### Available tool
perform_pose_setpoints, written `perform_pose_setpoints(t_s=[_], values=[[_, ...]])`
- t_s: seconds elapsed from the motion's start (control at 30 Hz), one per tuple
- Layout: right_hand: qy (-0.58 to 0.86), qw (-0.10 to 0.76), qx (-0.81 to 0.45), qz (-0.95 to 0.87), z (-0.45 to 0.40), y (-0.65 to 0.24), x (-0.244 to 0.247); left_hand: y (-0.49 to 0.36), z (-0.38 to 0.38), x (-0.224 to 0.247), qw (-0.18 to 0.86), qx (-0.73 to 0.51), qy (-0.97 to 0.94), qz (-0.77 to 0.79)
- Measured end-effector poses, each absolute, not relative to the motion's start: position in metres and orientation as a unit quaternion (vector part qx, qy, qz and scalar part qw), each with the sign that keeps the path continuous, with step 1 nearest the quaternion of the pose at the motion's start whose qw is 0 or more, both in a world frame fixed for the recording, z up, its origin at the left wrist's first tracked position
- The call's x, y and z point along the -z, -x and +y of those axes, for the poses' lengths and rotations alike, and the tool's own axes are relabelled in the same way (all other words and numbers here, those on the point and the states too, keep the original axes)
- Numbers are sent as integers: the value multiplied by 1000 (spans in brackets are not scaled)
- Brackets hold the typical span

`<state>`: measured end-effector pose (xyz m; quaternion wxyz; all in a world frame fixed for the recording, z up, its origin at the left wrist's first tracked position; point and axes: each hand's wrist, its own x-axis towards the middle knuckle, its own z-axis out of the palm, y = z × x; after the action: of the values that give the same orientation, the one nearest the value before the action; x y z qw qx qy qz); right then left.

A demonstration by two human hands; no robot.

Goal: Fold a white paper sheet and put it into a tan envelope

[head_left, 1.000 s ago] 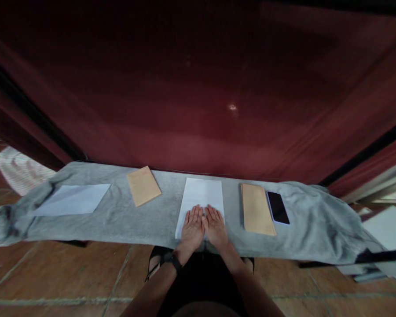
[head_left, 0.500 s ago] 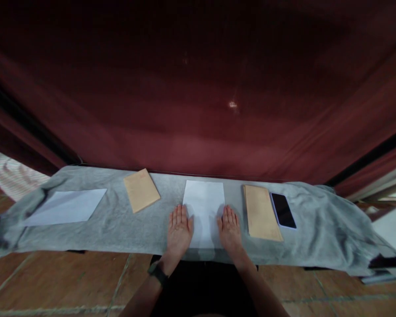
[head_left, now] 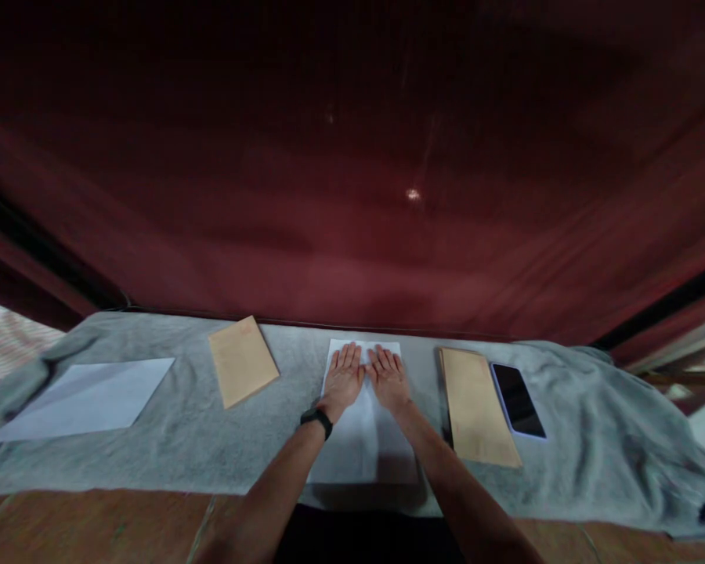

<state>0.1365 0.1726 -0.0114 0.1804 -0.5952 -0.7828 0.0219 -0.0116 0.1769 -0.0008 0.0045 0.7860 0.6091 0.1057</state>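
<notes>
Your left hand (head_left: 344, 380) and right hand (head_left: 389, 380) lie side by side, palms down, on the far part of a white sheet (head_left: 367, 454) in the middle of the grey-draped desk (head_left: 211, 454). A dark band (head_left: 317, 421) circles your left wrist. Toward the desk's left end you have another white sheet (head_left: 88, 398), then a tilted brown packet (head_left: 244, 363) with one corner near the far edge. On your right lie stacked brown packets (head_left: 480, 407), a dark-screened phone (head_left: 518, 399) just beside them. A red panel (head_left: 352, 266) rises behind the far edge.
</notes>
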Motion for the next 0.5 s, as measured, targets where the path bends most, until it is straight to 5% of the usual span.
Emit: perform_pose_setpoints(t_s=[0.5], values=[[682, 219, 10, -698, 191, -165, 29, 58, 171, 7, -27, -155, -693, 704]])
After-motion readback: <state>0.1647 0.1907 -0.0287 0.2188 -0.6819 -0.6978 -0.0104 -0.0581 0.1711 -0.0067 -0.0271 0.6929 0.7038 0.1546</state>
